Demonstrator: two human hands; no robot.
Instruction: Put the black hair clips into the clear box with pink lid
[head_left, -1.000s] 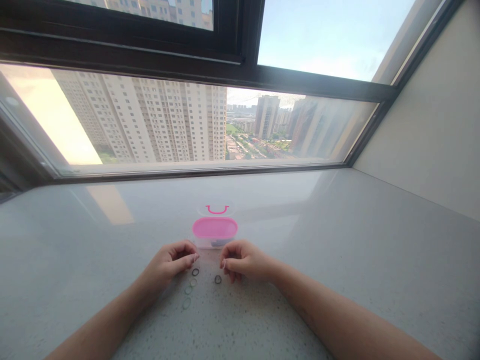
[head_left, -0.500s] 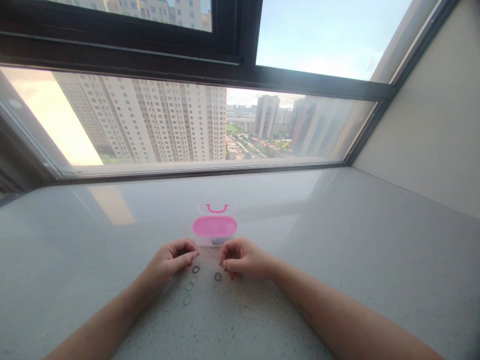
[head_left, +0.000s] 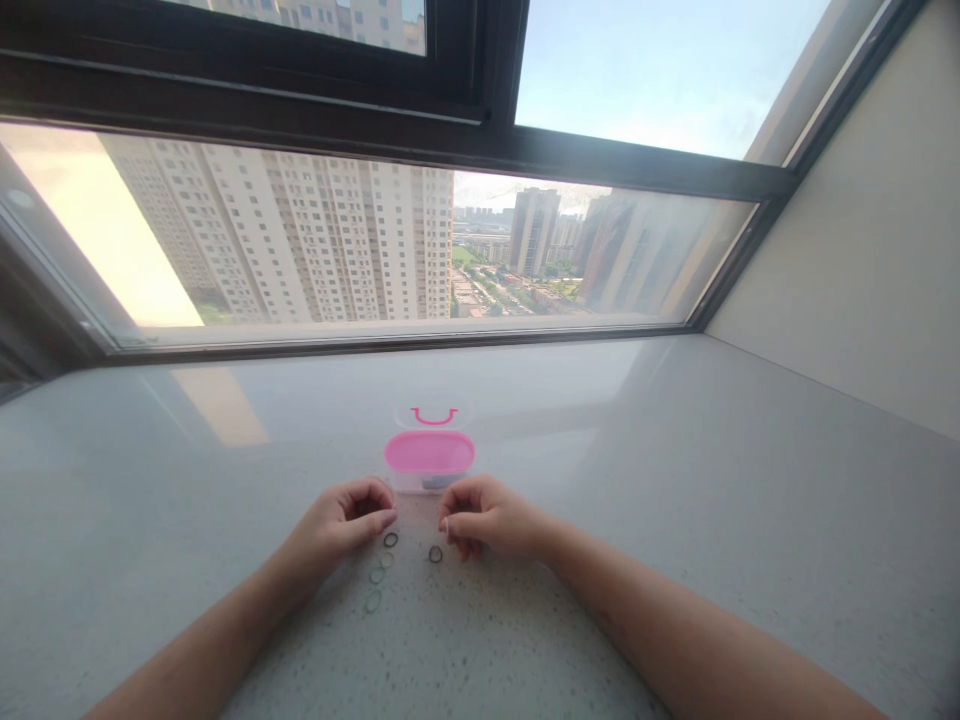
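My left hand (head_left: 341, 522) rests on the stone sill with its fingers curled into a loose pinch. My right hand (head_left: 484, 517) lies opposite, fingers curled the same way. What either pinch holds, if anything, is too small to see. Between and just below the hands lie several small rubber rings: a dark ring (head_left: 391, 540), another dark ring (head_left: 436, 553), and pale greenish rings (head_left: 373, 601). Just beyond the fingertips stands a small clear box with a pink lid (head_left: 430, 452) and a pink handle (head_left: 433, 416).
The grey speckled sill (head_left: 675, 480) runs wide to both sides. A large window with a dark frame (head_left: 420, 145) closes the far edge. A pale wall (head_left: 862, 260) rises on the right.
Both hands stay in nearly the same place. The rings and the pink-lidded box have not moved.
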